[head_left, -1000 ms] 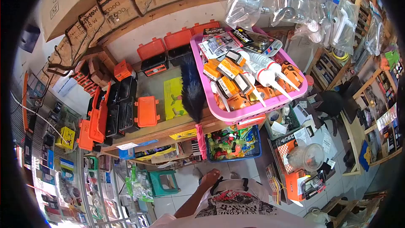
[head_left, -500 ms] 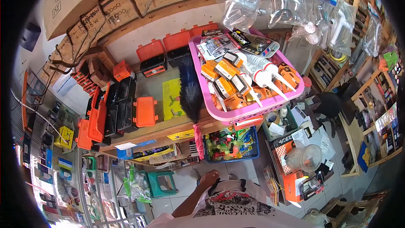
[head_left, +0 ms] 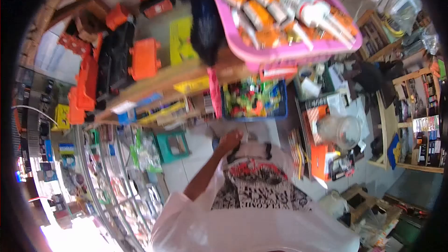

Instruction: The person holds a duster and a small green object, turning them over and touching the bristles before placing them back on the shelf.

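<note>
One of my hands shows, and it appears to be my left hand [head_left: 229,141], in front of my printed white shirt [head_left: 261,184]. Its fingers look curled, but blur hides whether they hold anything. Just beyond it is a blue basket [head_left: 255,117] of colourful small packets, below the wooden shelf. A pink basket [head_left: 294,58] above holds orange boxes and white-nozzled tubes [head_left: 322,16]. To its left lies a dark feather duster [head_left: 205,28] with a pink handle [head_left: 214,94]. My right hand is out of view.
A green stool [head_left: 171,145] stands on the tiled floor at left, near glass shelving with packets. Orange cases [head_left: 145,59] sit on the shelf. At right are a clear plastic jar [head_left: 344,130], papers, an orange box and wooden racks [head_left: 383,130].
The camera view has tilted down, so the shelf and pink basket sit higher in the picture and more of my shirt shows. My left hand remains in front of the shirt.
</note>
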`<state>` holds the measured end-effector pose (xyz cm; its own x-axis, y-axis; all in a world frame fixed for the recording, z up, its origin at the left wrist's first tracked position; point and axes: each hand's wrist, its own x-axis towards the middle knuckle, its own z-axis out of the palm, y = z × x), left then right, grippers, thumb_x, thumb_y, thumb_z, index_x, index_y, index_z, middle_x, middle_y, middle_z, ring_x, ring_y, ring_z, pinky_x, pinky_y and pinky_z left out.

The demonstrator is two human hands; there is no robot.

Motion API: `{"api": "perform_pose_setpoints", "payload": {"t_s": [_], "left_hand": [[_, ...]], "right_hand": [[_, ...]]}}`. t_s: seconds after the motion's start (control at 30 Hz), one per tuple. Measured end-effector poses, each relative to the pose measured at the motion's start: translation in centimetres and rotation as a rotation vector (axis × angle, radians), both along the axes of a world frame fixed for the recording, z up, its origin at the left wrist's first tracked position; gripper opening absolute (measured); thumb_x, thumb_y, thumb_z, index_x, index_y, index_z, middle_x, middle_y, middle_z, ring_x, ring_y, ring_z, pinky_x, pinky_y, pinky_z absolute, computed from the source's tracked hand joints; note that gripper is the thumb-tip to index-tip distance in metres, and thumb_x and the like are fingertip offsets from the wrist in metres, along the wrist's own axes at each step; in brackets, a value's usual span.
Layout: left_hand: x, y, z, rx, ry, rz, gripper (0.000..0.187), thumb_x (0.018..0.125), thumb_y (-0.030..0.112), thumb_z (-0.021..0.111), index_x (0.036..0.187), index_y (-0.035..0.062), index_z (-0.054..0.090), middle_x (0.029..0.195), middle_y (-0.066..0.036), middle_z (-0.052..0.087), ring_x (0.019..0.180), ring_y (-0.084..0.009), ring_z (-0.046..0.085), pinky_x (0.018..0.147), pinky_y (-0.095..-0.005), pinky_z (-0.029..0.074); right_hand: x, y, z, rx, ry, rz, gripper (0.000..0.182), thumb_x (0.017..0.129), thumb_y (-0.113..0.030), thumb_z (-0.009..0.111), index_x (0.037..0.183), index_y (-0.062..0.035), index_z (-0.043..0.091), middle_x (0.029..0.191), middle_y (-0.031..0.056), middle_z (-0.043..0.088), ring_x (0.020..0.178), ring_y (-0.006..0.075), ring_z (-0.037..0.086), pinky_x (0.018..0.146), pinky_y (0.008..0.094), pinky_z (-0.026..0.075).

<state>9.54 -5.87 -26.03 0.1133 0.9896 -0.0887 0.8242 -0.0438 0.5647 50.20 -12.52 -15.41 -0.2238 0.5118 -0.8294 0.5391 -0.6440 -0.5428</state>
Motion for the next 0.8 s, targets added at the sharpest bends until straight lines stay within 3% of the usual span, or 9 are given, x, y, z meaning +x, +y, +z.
{"api": "perform_pose_setpoints", "payload": {"t_s": [0.03,0.1,0.33,0.43,0.53,0.6,0.67,0.73,0.8], "left_hand": [[-0.2,0.5,-0.6,0.071,-0.096,-0.112,0.027,0.099,0.03,0.051,0.099,0.0063,0.065,0.085,-0.02,0.066,0.078,-0.0411,0.064,0.068,-0.0533,0.051],[1.2,0.9,7.1,-0.209,-0.114,0.117,0.028,0.1,0.032,0.051,0.103,0.0083,0.066,0.097,-0.021,0.071,0.086,-0.0399,0.068,0.076,-0.0498,0.054],[1.6,0.9,8.2,-0.229,-0.385,0.114,0.027,0.098,0.031,0.058,0.111,0.0084,0.066,0.101,-0.015,0.073,0.091,-0.0337,0.072,0.081,-0.045,0.057],[1.3,1.5,7.6,-0.247,-0.426,0.068,0.027,0.098,0.028,0.06,0.117,0.0079,0.066,0.103,-0.015,0.073,0.088,-0.0299,0.072,0.08,-0.0406,0.057],[1.3,1.2,6.1,-0.266,-0.478,0.024,0.028,0.099,0.025,0.061,0.119,0.0069,0.065,0.103,-0.015,0.073,0.088,-0.0275,0.072,0.08,-0.0384,0.057],[1.1,1.1,7.0,-0.278,-0.478,0.011,0.027,0.099,0.024,0.061,0.119,0.0062,0.065,0.102,-0.014,0.073,0.089,-0.0258,0.072,0.081,-0.0375,0.057],[1.2,1.2,9.1,-0.285,-0.447,0.01,0.026,0.099,0.022,0.062,0.119,0.0053,0.065,0.102,-0.013,0.073,0.089,-0.0238,0.072,0.081,-0.0364,0.056],[0.5,0.7,8.9,-0.248,-0.465,0.066,0.026,0.099,0.021,0.061,0.12,0.0046,0.064,0.101,-0.012,0.073,0.088,-0.0219,0.071,0.08,-0.0358,0.056],[-0.1,-0.3,8.5,-0.207,-0.483,0.137,0.026,0.099,0.022,0.061,0.119,0.0055,0.064,0.101,-0.013,0.073,0.089,-0.0237,0.071,0.081,-0.0376,0.056]], "right_hand": [[0.6,-0.1,1.0,-0.014,0.001,0.049,0.041,0.091,-0.045,0.064,0.109,-0.0082,0.072,0.118,0.012,0.069,0.112,0.0313,0.065,0.094,0.0431,0.052],[1.8,-0.8,2.8,-0.07,0.015,0.155,0.042,0.09,-0.045,0.064,0.109,-0.0082,0.072,0.118,0.0123,0.069,0.113,0.0317,0.065,0.094,0.0433,0.052],[4.0,0.6,7.3,-0.343,0.104,0.742,0.043,0.09,-0.046,0.065,0.11,-0.0081,0.072,0.121,0.0131,0.07,0.115,0.033,0.066,0.096,0.0442,0.052],[2.7,5.2,6.5,-0.192,-0.156,0.951,0.044,0.089,-0.046,0.065,0.11,-0.0081,0.073,0.121,0.0135,0.071,0.116,0.0336,0.066,0.096,0.0446,0.052],[0.6,14.0,3.4,0.302,-0.433,0.829,0.043,0.088,-0.046,0.069,0.107,-0.0077,0.073,0.106,0.0158,0.074,0.095,0.0359,0.072,0.086,0.0474,0.055],[-0.6,18.9,-4.3,0.562,0.25,0.566,0.037,0.094,-0.035,0.073,0.115,-0.005,0.066,0.082,0.0111,0.07,0.065,0.0216,0.066,0.066,0.0363,0.055],[-7.5,22.8,1.0,0.388,0.283,0.224,0.031,0.093,-0.028,0.072,0.114,-0.0057,0.066,0.081,0.0105,0.067,0.067,0.0247,0.065,0.068,0.034,0.054],[-12.0,25.3,1.4,0.856,-0.097,0.287,0.039,0.089,-0.031,0.072,0.121,-0.009,0.066,0.095,0.016,0.072,0.089,0.035,0.071,0.081,0.0454,0.056],[-15.2,27.2,0.2,1.021,-0.189,0.25,0.039,0.087,-0.03,0.076,0.119,-0.0102,0.067,0.103,0.0125,0.069,0.097,0.0311,0.067,0.087,0.0437,0.054]]}}
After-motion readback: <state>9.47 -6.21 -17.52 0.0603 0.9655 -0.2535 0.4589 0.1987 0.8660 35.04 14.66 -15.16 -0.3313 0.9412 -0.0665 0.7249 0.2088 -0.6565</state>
